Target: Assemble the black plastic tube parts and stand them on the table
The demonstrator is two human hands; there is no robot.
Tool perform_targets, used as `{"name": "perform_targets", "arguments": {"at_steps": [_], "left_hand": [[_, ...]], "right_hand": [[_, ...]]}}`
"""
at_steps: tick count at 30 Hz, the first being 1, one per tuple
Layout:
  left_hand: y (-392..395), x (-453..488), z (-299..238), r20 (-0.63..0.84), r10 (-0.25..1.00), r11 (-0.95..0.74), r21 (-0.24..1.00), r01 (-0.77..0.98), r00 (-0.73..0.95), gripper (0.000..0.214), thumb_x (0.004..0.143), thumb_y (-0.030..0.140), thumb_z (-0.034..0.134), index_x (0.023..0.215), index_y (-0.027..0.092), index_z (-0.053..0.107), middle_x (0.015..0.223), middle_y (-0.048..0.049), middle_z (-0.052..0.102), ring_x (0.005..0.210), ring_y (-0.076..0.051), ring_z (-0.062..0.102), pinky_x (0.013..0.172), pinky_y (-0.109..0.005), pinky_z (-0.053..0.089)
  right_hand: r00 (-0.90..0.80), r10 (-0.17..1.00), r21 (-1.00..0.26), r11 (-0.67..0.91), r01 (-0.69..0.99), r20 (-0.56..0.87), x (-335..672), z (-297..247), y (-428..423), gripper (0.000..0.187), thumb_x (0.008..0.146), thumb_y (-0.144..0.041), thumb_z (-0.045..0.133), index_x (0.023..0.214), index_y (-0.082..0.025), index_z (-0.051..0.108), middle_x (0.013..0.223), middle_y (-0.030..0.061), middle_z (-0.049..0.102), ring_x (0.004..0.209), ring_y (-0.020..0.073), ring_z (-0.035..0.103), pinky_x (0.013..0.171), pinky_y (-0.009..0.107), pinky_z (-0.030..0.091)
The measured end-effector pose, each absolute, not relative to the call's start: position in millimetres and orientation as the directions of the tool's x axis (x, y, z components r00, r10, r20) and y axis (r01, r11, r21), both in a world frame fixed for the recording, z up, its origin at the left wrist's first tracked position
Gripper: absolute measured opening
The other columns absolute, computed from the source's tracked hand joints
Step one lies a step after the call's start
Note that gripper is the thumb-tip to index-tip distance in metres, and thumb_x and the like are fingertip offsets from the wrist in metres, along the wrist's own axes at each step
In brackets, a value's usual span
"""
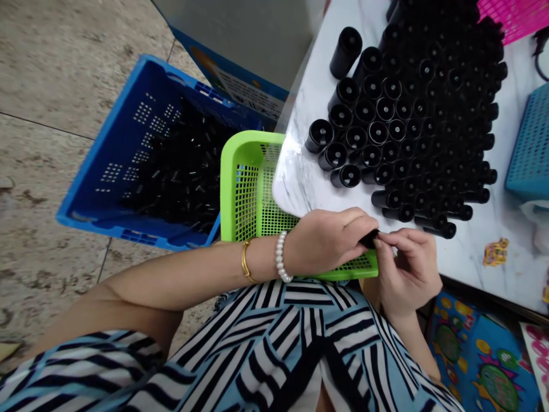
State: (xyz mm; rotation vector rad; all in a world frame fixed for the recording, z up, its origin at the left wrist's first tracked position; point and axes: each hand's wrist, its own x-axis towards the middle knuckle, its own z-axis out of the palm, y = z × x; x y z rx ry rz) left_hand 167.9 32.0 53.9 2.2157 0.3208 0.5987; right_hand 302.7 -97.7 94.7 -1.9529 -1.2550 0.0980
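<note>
My left hand and my right hand meet over the near edge of a green mesh basket on my lap. Both pinch one small black tube between their fingertips; most of it is hidden by the fingers. A pearl bracelet and a gold bangle sit on my left wrist. Just beyond the hands, several black tubes stand upright, packed close together, on a white marble table.
A blue crate holding several loose black parts stands on the tiled floor at the left. A teal basket and a pink basket sit at the table's right side. A small yellow wrapper lies near the table's front edge.
</note>
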Motion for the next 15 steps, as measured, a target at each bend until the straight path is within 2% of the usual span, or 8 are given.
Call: {"name": "perform_targets", "arguments": {"at_steps": [3,10,15], "left_hand": [[32,168,55,0.328,0.408,-0.671,0.741,0.036,0.852,0.026,0.100,0.033,0.056,0.119,0.015,0.061,0.110,-0.0058,0.071,0.090,-0.016,0.070,0.070,-0.024,0.058],[32,168,54,0.327,0.411,-0.679,0.733,0.046,0.851,0.028,0.101,0.037,0.055,0.117,0.015,0.060,0.108,-0.0059,0.071,0.087,-0.015,0.070,0.067,-0.023,0.056],[32,168,54,0.327,0.408,-0.680,0.732,0.044,0.852,0.029,0.102,0.038,0.054,0.120,0.016,0.059,0.109,-0.0065,0.071,0.087,-0.014,0.070,0.067,-0.023,0.056]], "right_hand": [[0.441,0.828,-0.591,-0.172,0.788,0.346,303,95,-100,0.023,0.083,-0.013,0.077,0.102,-0.027,0.077,0.091,0.0017,0.065,0.083,0.0171,0.064,0.072,0.034,0.053],[0.565,0.813,-0.811,-0.233,0.537,0.140,303,99,-94,0.009,0.085,-0.017,0.075,0.091,-0.024,0.076,0.090,0.0015,0.063,0.087,0.0169,0.061,0.077,0.033,0.049],[0.594,0.804,-0.857,-0.290,0.426,0.022,303,104,-89,0.006,0.084,-0.019,0.077,0.086,-0.023,0.073,0.091,0.0012,0.060,0.088,0.0161,0.059,0.079,0.032,0.048]]}}
